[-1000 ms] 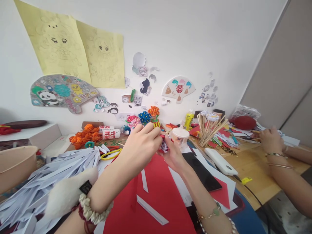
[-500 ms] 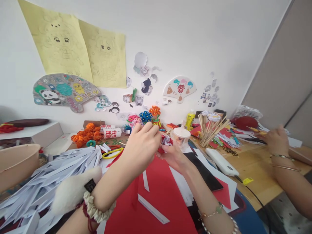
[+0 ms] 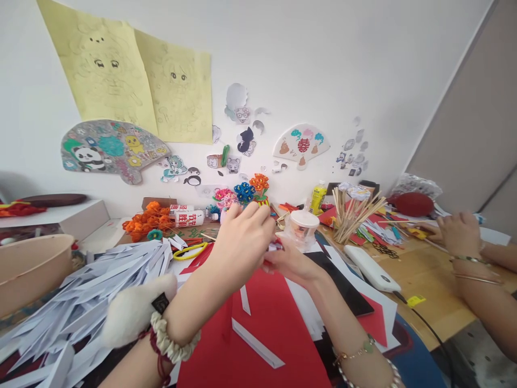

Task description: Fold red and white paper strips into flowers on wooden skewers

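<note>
My left hand [image 3: 242, 242] and my right hand [image 3: 293, 261] meet above a red paper sheet [image 3: 258, 328], both with fingers closed on a small red-and-white folded paper piece [image 3: 275, 247]. Most of that piece is hidden behind my left fingers. White paper strips [image 3: 255, 342] lie on the red sheet below my hands. A pale scrunchie and a fluffy white pom-pom [image 3: 133, 310] sit at my left wrist.
A heap of white paper strips [image 3: 92, 280] covers the left. Paper flowers [image 3: 151, 221], glue bottles [image 3: 189, 218], a lidded cup [image 3: 305, 225], a bunch of wooden sticks [image 3: 353, 213], a white power bank [image 3: 371, 268] and a dark tablet [image 3: 343, 285] lie around. Another person's hand [image 3: 458, 234] works at the right.
My hands have closed more tightly over the folded piece, so less of it shows. The view has drifted slightly left. The other person's hand has shifted a little.
</note>
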Demonstrator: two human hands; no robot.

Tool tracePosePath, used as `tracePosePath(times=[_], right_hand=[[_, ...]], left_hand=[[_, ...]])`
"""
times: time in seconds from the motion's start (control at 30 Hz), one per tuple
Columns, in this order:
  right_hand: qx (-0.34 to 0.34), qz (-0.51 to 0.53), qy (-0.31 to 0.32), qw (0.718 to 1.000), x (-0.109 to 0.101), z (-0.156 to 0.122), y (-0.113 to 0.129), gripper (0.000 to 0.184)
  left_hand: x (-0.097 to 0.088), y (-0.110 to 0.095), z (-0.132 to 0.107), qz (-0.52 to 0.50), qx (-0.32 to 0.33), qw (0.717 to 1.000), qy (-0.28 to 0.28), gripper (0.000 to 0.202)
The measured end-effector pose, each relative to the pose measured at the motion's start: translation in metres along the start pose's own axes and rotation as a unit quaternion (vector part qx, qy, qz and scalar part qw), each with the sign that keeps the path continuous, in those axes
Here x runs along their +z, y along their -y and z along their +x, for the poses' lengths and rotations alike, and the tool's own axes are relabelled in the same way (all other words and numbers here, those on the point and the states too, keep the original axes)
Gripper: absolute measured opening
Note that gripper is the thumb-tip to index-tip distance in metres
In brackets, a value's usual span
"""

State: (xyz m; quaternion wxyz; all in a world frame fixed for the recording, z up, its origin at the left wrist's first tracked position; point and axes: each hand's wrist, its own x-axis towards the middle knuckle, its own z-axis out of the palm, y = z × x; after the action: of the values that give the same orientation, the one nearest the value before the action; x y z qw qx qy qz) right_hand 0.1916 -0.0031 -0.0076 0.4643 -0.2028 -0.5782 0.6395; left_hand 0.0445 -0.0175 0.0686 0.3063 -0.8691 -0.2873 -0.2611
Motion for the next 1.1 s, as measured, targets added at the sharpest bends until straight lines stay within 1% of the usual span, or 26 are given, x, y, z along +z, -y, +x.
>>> tracePosePath(times=[0.07,0.1,0.2,0.27,0.43,0.6,0.73,0.9,1.0,1.1], right_hand=[[0.009,0.011,0.019,1.000,0.003,0.001,-0.001,0.025],[0.002,0.026,0.020,0.999,0.004,0.001,-0.001,0.025],[-0.035,0.070,0.002,0.997,0.005,0.002,0.000,0.024],[-0.042,0.081,-0.004,0.996,0.004,0.001,0.001,0.026],[-0.050,0.089,-0.024,0.994,0.000,0.001,0.001,0.030],[-0.043,0.080,-0.027,0.995,0.000,0.001,-0.001,0.030],[-0.050,0.076,-0.036,0.995,0.001,0.001,0.000,0.027],[-0.043,0.033,-0.012,0.998,0.001,0.000,-0.002,0.023],[-0.033,0.012,-0.008,0.999,0.000,-0.001,-0.002,0.024],[-0.014,0.011,0.017,1.000,0.000,-0.003,0.000,0.027]], left_hand=[[-0.002,0.005,0.000,-0.039,-0.023,0.999,0.010,0.016],[-0.004,0.007,0.000,-0.065,-0.026,0.997,0.021,0.017],[-0.013,0.016,-0.001,-0.154,-0.018,0.987,0.049,0.017],[-0.019,0.020,-0.002,-0.184,-0.004,0.981,0.057,0.015],[-0.026,0.021,-0.004,-0.142,0.034,0.987,0.066,0.017],[-0.027,0.018,-0.006,-0.093,0.062,0.990,0.091,0.017],[-0.026,0.014,-0.006,-0.048,0.083,0.991,0.089,0.016],[-0.019,0.012,-0.006,-0.028,0.089,0.992,0.091,0.015],[-0.016,0.013,-0.006,-0.006,0.102,0.990,0.094,0.015],[-0.016,0.012,-0.007,-0.005,0.109,0.988,0.110,0.015]])
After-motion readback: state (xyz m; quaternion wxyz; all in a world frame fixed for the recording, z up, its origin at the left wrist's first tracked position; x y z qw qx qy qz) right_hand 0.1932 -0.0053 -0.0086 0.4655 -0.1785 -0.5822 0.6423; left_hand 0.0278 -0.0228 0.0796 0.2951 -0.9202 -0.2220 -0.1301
